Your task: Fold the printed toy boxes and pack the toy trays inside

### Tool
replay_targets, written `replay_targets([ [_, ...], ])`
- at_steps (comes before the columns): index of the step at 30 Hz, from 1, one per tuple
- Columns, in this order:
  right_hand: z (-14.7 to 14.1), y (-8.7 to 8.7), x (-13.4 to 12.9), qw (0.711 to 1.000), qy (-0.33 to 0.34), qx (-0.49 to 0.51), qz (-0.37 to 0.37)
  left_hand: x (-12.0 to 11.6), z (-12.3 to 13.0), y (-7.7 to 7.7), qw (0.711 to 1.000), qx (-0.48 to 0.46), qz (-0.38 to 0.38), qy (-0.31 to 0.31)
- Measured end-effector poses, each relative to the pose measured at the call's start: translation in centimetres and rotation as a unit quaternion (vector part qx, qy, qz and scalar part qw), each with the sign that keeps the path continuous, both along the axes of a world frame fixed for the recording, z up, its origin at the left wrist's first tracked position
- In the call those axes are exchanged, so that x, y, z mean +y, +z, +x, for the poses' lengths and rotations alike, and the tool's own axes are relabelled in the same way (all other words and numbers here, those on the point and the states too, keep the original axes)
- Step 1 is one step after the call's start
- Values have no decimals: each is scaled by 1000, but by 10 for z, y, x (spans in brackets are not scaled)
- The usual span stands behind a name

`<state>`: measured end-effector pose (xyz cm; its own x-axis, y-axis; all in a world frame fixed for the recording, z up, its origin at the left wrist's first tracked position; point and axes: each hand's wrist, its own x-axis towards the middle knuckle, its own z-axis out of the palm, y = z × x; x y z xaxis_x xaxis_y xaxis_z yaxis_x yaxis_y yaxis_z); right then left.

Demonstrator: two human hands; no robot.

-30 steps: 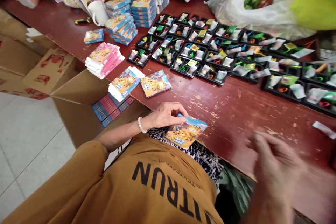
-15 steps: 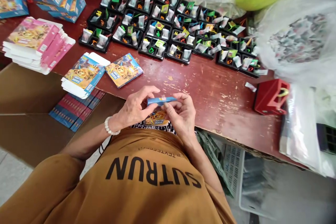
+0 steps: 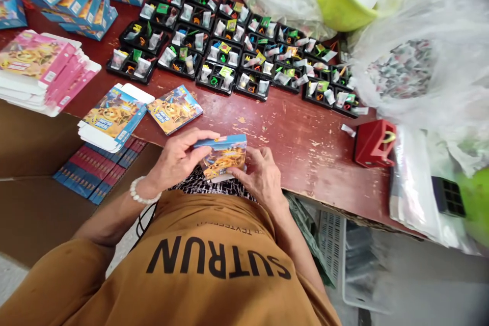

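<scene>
A thin blue and yellow cardboard box is held upright between my hands at the table's front edge, its picture face toward me and a white flap showing at the bottom. My left hand grips its upper left corner, thumb in front and fingers along the blue top edge. On the other side, my right hand pinches the right edge, thumb across the picture and fingers behind. Another blue and yellow box lies flat on the table beyond my left hand. Beside it rests a flattened box with white flaps.
Rows of black trays with small packets cover the back. A red tape dispenser stands at right, near a plastic bag of sachets. Pink boxes are stacked at left, above an open carton of packed boxes.
The held box has tilted so its picture face shows more fully. My right hand has moved from its top edge down to its right side. The camera view has shifted slightly.
</scene>
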<state>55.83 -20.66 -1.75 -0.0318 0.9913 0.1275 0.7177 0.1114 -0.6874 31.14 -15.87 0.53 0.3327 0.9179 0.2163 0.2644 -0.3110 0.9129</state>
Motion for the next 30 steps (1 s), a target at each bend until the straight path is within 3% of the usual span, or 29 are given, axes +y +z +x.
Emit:
replay_targets([
  [3, 14, 4, 11, 992, 66, -14, 106, 10, -9, -1, 998, -46, 28, 25],
  [6, 25, 7, 23, 978, 78, -81, 174, 24, -11, -15, 989, 8, 149, -5],
  [9, 40, 9, 37, 964, 180, -174, 87, 33, -11, -35, 959, 117, 255, -32],
  [12, 56, 12, 60, 951, 277, -138, -8, 28, -11, -47, 937, 215, 272, -44],
  [14, 63, 13, 85, 961, 254, -104, -12, 22, -7, -47, 932, 243, 265, -38],
  [17, 60, 6, 131, 980, 135, -149, -10, 16, 10, -41, 936, 243, 250, -44],
  [20, 45, -6, 172, 976, 26, -217, -11, 13, 36, -38, 930, 297, 213, -25],
  [22, 36, -13, 188, 971, -13, -240, -14, 14, 50, -39, 918, 350, 183, 11],
  [26, 30, -19, 197, 956, -10, -291, -27, 17, 60, -43, 897, 421, 134, 34],
  [30, 34, -15, 182, 942, 5, -333, -31, 18, 56, -44, 895, 432, 106, 10],
])
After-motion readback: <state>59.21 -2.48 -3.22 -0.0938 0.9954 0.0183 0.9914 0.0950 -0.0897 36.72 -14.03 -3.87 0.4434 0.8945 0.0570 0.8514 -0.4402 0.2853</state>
